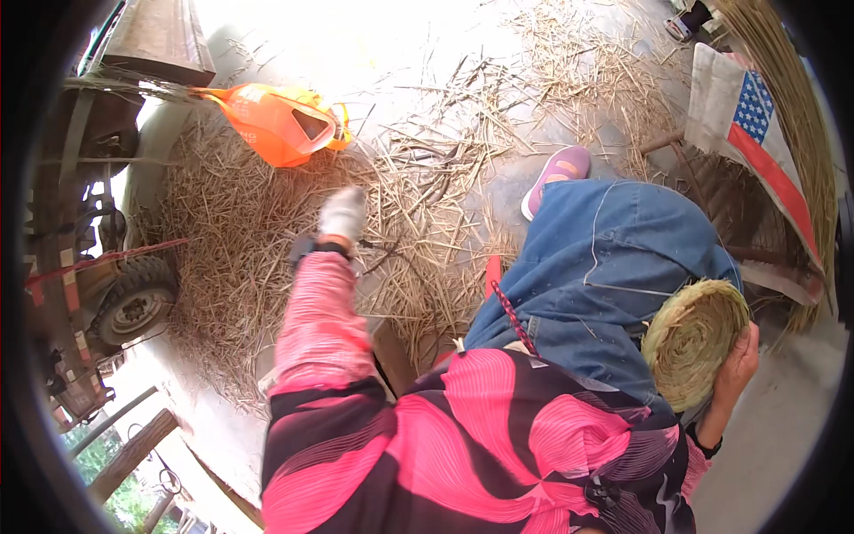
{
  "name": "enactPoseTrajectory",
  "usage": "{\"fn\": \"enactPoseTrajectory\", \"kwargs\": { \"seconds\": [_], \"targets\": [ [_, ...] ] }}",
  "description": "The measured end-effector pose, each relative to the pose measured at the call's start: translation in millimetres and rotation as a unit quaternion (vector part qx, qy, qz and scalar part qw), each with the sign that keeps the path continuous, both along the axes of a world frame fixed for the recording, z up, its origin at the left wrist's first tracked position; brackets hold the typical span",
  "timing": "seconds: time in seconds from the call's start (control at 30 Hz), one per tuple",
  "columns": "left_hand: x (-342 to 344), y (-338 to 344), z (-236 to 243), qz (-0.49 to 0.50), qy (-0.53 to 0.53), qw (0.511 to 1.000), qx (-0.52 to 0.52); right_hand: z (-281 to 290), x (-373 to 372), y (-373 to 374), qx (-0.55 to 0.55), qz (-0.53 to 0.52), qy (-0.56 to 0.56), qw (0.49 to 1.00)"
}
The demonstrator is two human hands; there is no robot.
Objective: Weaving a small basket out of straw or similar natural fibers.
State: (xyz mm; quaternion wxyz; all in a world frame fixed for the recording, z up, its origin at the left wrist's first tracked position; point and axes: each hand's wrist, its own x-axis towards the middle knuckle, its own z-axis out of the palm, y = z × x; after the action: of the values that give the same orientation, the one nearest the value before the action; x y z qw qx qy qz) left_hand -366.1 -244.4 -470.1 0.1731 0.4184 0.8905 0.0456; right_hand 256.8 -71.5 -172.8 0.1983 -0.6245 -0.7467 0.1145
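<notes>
My left hand [342, 214], in a pale glove, is stretched forward over loose straw [418, 214] on the floor; its fingers are blurred. Beyond it lies an orange plastic bag [283, 125] with long stalks by its handle. At the right, my right hand [735, 362] grips the rim of a round, coiled straw piece [689, 343] resting against my blue-clad leg [614, 258]. A pale thread runs over that leg, and a red patterned cord [512, 316] hangs beside it.
A wheeled vehicle [133, 303] stands at the left, with wooden posts [133, 454] below it. At the right are tall stalks [783, 98] and a cloth with a star pattern and red stripe [769, 178]. My pink shoe [556, 173] is on the floor ahead.
</notes>
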Motion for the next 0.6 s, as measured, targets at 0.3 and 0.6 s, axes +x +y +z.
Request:
{"fn": "enactPoseTrajectory", "kwargs": {
  "seconds": [0.3,0.6],
  "targets": [
    [82.7,50.3,-57.3,0.123,-0.149,0.978,-0.084,3.6,3.2,0.9,-0.011,-0.021,-0.012,1.0],
    [14.3,101.8,-83.9,0.515,-0.351,0.687,0.375,5.0,18.5,-0.6,-0.064,-0.043,0.013,0.997]
  ]
}}
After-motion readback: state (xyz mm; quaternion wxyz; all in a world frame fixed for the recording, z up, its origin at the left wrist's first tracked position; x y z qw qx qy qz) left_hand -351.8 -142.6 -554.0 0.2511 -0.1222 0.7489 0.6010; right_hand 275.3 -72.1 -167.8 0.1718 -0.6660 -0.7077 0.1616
